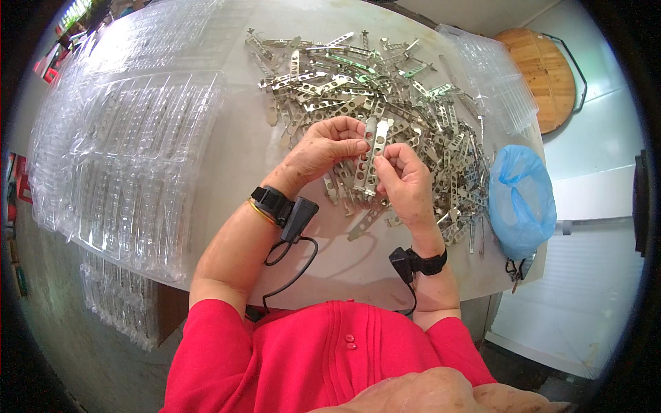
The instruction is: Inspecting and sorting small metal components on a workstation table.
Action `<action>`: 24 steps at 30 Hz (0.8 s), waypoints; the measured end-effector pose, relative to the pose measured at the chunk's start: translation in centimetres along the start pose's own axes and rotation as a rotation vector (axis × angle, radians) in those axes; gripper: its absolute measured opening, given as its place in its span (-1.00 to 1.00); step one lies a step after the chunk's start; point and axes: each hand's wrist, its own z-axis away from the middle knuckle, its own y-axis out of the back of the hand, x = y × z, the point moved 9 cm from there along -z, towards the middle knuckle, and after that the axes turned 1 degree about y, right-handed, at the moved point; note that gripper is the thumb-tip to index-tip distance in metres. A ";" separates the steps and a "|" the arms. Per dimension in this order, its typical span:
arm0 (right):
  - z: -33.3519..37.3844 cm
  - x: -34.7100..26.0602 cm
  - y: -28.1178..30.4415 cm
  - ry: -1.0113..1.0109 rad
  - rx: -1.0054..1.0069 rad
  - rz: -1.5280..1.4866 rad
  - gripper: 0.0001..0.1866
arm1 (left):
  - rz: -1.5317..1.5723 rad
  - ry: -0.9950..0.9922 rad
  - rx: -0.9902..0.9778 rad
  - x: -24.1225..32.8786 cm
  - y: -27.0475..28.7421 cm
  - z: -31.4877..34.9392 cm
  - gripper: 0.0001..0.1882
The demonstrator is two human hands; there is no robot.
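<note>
My left hand [322, 148] is closed in a pinch on a flat metal strip [361, 171] with a row of round holes. Close against it on the right is a second perforated metal strip [380, 135], pinched between the thumb and fingers of my right hand [407, 182]. The two strips stand nearly side by side, tilted slightly, over the near part of a large heap of similar perforated metal strips [330, 88]. Whether the two touch along their length I cannot tell. One loose strip [365, 224] lies just below my hands.
The pale table [234, 172] carries stacked clear plastic trays [138, 151] on the left and more clear trays [496, 82] at the far right. A blue plastic bag [522, 199] sits at the right edge. Beyond it leans a round wooden board [540, 79]. Black cables hang from my wrist straps.
</note>
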 end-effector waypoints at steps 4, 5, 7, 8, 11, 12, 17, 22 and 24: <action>0.0 0.0 -0.1 0.004 -0.009 0.007 -0.91 | 0.000 -0.009 0.011 0.1 -0.1 0.0 -0.76; 0.0 0.0 0.0 0.007 -0.008 0.008 -0.91 | 0.005 -0.009 0.011 0.1 -0.1 0.0 -0.76; 0.0 0.0 0.0 0.003 -0.011 0.006 -0.91 | 0.003 -0.008 0.006 0.1 -0.2 0.0 -0.77; 0.0 0.0 -0.1 0.001 -0.014 0.005 -0.91 | 0.001 -0.009 0.002 0.2 -0.2 0.0 -0.77; 0.0 0.2 -0.1 0.003 -0.014 0.008 -0.91 | 0.023 -0.016 -0.036 -0.1 0.0 -0.1 -0.73; 0.0 0.2 -0.1 0.003 -0.014 0.008 -0.91 | 0.023 -0.015 -0.037 -0.1 0.0 -0.1 -0.73; -0.1 0.4 0.0 0.011 -0.009 0.013 -0.91 | 0.026 -0.018 -0.033 -0.1 0.1 -0.2 -0.75; -0.1 0.3 0.0 0.012 -0.012 0.003 -0.90 | 0.025 -0.005 -0.038 -0.1 -0.1 -0.1 -0.76; -0.1 0.2 -0.1 0.010 -0.014 0.004 -0.90 | 0.030 -0.005 -0.039 0.0 -0.1 0.0 -0.77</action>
